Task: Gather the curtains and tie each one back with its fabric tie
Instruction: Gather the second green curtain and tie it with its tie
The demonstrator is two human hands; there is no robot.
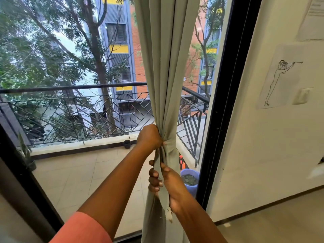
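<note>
The left hand [149, 136] clenches the bunched curtain [166, 71] at the fabric tie [169, 142]. The right hand [164, 181] grips the tie's flat, smooth end below. The grey-green cloth hangs in soft folds before the glass door [70, 67], near a white wall [263, 137].

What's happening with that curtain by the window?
A person is tying back the curtain. It is already gathered into a bundle, with the tie wrapped round it. The left hand clutches the bundle at the tie, while the right hand, lower down, holds the tie's loose end. Whether a knot is made yet cannot be seen.
</note>
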